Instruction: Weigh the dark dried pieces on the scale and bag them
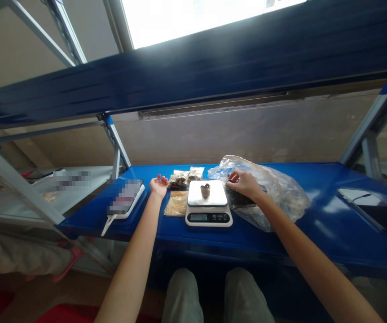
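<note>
Left edge: a tablet (125, 197), screen blurred, with a white cable (107, 225) trailing over the front of the blue steel shelf (281, 237), just left of the left hand.
Left hand (159, 186): open wide, palm up, fingers spread, holding nothing.
Ahead of left hand: two small sealed bags (178, 180), touching or nearly so; contents dark, hard to make out.
Right of left hand: a flat tan packet (176, 204).
Between hands: a white digital kitchen scale (208, 217), display lit.
On scale: a small brown cup (205, 190), upright, squat, no clear long axis; slightly nearer the right hand, touched by neither.
Right hand (242, 183): narrow pinch, fingers curled at the mouth of a clear plastic bag (281, 193).
In bag: dark contents (240, 202), just below the right hand; exact form cannot be told.
Bag lie: crumpled, long axis running rightward from the right hand.
Far right: a dark tablet (375, 211), well apart from the right hand.
</note>
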